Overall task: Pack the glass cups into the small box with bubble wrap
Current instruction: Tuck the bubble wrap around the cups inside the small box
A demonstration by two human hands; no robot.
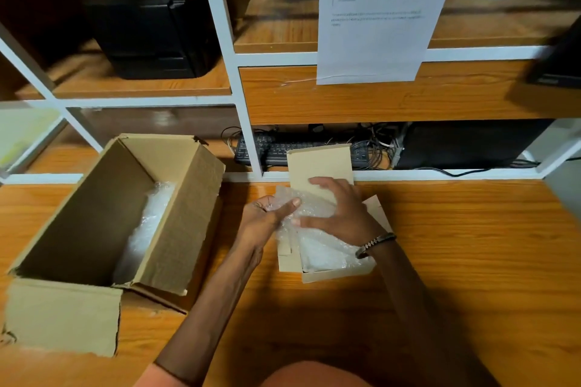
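- Starting at the left, a large cardboard box [103, 217] stood open on the wooden table [456, 261], with spare bubble wrap [147, 223] lying along its floor; no bare glass cup showed in it or anywhere on the table.
- Moving toward the middle, the left hand [264, 217] was closed on a bubble-wrapped bundle [301, 214], thumb pressed across the top of the plastic.
- Just right of it, the right hand [336, 214] lay spread over the same bundle, fingers gripping the wrap from above.
- Under both hands sat the small box [330, 273], lid flap upright behind, its inside already lined or filled with wrap.
- Whether a cup was inside the bundle could not be told; the plastic hid it.
- Judged from that, packing looked well advanced: the bundle was at the box mouth, partly in, and seating it and closing the lid seemingly remained.
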